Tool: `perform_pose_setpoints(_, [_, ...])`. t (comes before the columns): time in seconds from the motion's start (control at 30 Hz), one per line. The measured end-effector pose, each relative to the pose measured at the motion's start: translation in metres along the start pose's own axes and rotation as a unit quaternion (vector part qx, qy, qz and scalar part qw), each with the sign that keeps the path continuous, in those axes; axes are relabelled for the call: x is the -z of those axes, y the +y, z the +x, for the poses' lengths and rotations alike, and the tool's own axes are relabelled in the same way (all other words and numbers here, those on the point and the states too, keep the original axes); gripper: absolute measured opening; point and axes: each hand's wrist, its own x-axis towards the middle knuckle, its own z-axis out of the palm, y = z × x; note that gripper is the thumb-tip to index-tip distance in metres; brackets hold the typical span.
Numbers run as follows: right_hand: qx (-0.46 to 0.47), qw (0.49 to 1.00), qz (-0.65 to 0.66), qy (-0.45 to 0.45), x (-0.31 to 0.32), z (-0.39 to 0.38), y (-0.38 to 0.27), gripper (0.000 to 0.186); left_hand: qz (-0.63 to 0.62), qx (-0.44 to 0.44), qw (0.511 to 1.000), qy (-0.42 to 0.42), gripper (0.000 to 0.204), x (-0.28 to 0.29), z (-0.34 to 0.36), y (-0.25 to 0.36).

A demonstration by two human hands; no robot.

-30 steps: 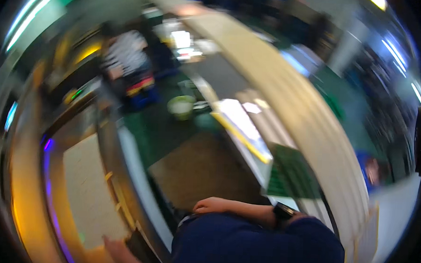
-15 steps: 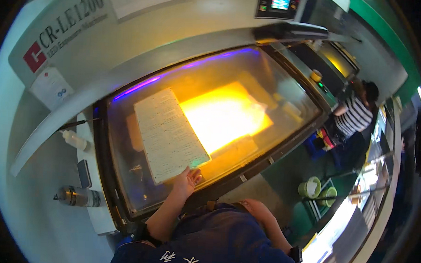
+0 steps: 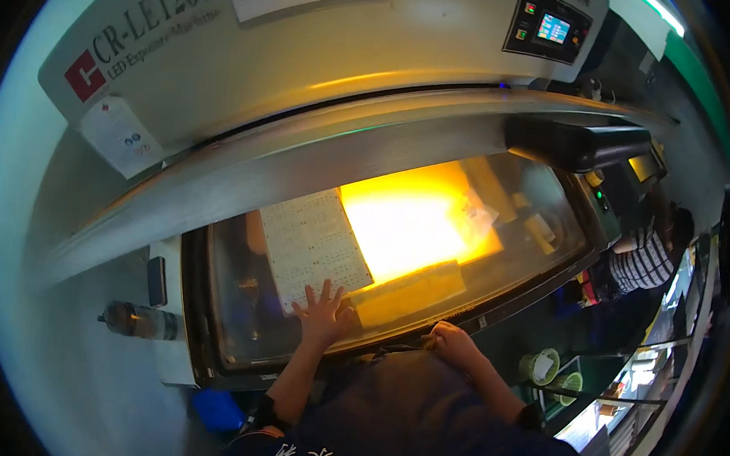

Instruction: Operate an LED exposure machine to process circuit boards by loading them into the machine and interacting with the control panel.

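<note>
A pale rectangular panel [image 3: 312, 238] dotted with small holes and marks lies on the glass bed [image 3: 235, 320] of a large machine. My left hand [image 3: 322, 317] is open, fingers spread over the panel's near end. Whether it presses down or only hovers is hard to tell. My right hand [image 3: 455, 344] is at the bed's front edge, its fingers curled closed; whatever they may hold is hidden. To the right of the panel, bright yellow light [image 3: 406, 230] glows through the glass. The machine's long grey cover [image 3: 303, 164] hides the far part of the bed.
A control box with a small screen [image 3: 553, 28] is on the machine's upper right. A bottle [image 3: 139, 321] and a phone [image 3: 157, 280] are at the left. Green buckets [image 3: 540, 366] stand at lower right. A person in a striped shirt [image 3: 642, 260] is at the far right.
The grey cover has come lower over the bed, hiding the panel's far end. My left hand has spread its fingers at the panel's near end. My right hand has come into view.
</note>
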Motion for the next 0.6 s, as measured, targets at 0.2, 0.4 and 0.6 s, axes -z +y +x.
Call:
perform_pose_setpoints(0.2, [-0.041,0.999,-0.004,-0.006,0.036,0.007,0.001,0.027,0.039,-0.048,0.998,-0.029,0.067,-0.02,0.002,-0.04])
perform_pose_setpoints(0.4, [-0.08,0.995,0.01,0.058,0.006,-0.022,-0.001,0.027,0.068,-0.075,0.995,-0.025,0.061,-0.023,0.007,-0.031])
perform_pose_setpoints(0.6, [-0.164,0.979,0.079,0.092,-0.089,-0.088,-0.017,0.024,0.11,-0.063,0.992,-0.022,0.069,-0.022,0.017,-0.038])
